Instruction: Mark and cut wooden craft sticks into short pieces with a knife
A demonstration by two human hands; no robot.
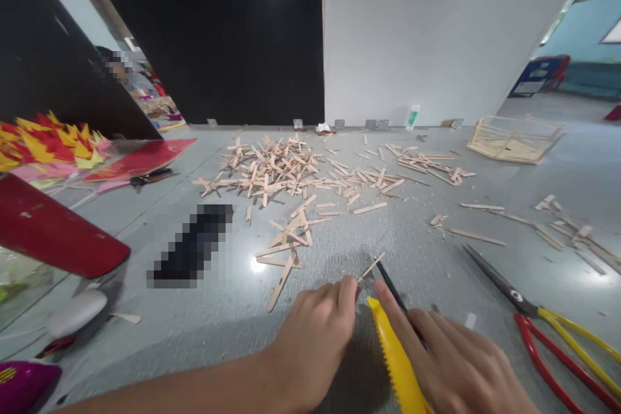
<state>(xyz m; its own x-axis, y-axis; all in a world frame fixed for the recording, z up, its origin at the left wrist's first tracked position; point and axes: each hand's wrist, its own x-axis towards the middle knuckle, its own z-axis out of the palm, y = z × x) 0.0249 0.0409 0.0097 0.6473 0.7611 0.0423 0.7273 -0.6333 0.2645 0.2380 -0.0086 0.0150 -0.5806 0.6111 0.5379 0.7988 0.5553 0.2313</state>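
Note:
My left hand (317, 336) is closed low in the middle, pinching a thin wooden stick (371, 268) that points up and right. Just right of it my right hand (449, 352) is closed around a slim black tool (391, 286), its index finger reaching toward the stick. A yellow toothed strip (395, 356) lies beneath and beside my right hand. Beyond my hands several loose sticks (281, 281) lie on the grey surface, and a large heap of short wooden sticks (272, 171) spreads farther back.
Scissors (521, 304) with red and yellow handles lie right. Left are a red cylinder (58, 229), a pixelated dark object (194, 246), a white rounded item (77, 314) and red-yellow paper shapes (48, 142). A stick frame (514, 142) stands back right; a person (121, 71) is far left.

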